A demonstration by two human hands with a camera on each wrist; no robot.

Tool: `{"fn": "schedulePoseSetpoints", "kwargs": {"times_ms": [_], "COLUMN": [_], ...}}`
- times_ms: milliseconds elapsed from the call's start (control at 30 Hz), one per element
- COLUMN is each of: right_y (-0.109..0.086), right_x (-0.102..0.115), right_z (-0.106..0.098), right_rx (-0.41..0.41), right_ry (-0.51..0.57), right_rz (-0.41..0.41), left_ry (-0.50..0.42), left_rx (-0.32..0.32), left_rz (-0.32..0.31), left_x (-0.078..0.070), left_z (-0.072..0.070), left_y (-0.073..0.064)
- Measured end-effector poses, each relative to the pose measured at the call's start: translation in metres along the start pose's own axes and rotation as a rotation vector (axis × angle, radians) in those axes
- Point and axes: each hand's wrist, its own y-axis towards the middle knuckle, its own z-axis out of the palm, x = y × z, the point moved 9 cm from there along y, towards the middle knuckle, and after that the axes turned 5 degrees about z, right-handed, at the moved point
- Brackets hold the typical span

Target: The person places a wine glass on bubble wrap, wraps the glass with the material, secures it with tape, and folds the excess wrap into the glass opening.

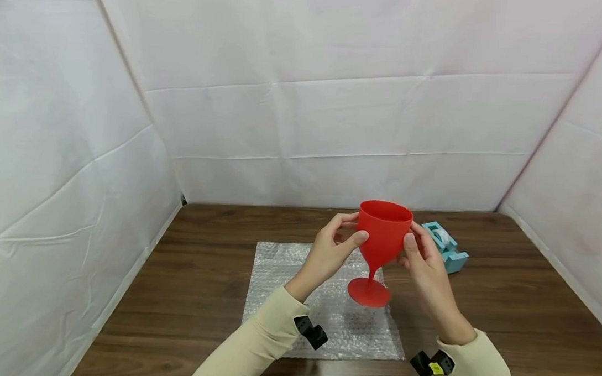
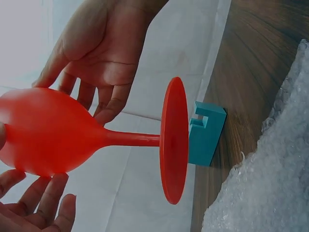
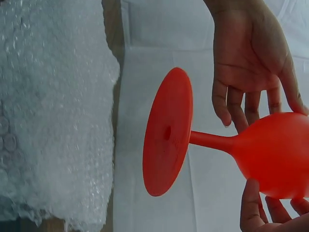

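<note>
I see the left hand (image 1: 326, 251) and the right hand (image 1: 427, 275), fingers partly curled, pinching the red goblet (image 1: 383, 238) from opposite sides, right of centre frame — presumably to steady its top-heavy shape — over the bubble-wrap sheet (image 1: 278, 269) at lower centre.

The left hand (image 1: 327, 254) and red goblet (image 1: 382, 239) are hiding parts of the bubble wrap (image 1: 343, 336); the head view's near edge is cutting off both sleeves (image 1: 257, 341); the left wrist view is cropping the red goblet.

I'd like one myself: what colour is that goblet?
The goblet is red, best seen in the head view.
</note>
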Motion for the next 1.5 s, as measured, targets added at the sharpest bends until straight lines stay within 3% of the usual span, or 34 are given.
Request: {"fn": "schedulePoseSetpoints", "kwargs": {"times_ms": [267,433,1033,1333,1500], "right_y": [-0.006,-0.008,-0.003,0.005,0.009], "right_x": [-0.009,-0.013,-0.033,-0.041,-0.047], "right_z": [0.017,0.029,0.081,0.114,0.134], "right_rx": [0.006,0.056,0.219,0.29,0.339], "right_ry": [-0.047,-0.025,0.043,0.109,0.114], "right_rz": [0.058,0.093,0.164,0.211,0.243], "left_ry": [0.042,0.023,0.074,0.159,0.142], "left_rx": [-0.026,-0.033,-0.078,-0.135,-0.179], "left_rz": [-0.057,-0.104,-0.145,-0.204,-0.216], "left_x": [0.006,0.011,0.03,0.038,0.043], "left_z": [-0.014,-0.022,-0.064,-0.092,-0.109], "left_y": [-0.016,-0.026,-0.05,-0.064,-0.07]}}
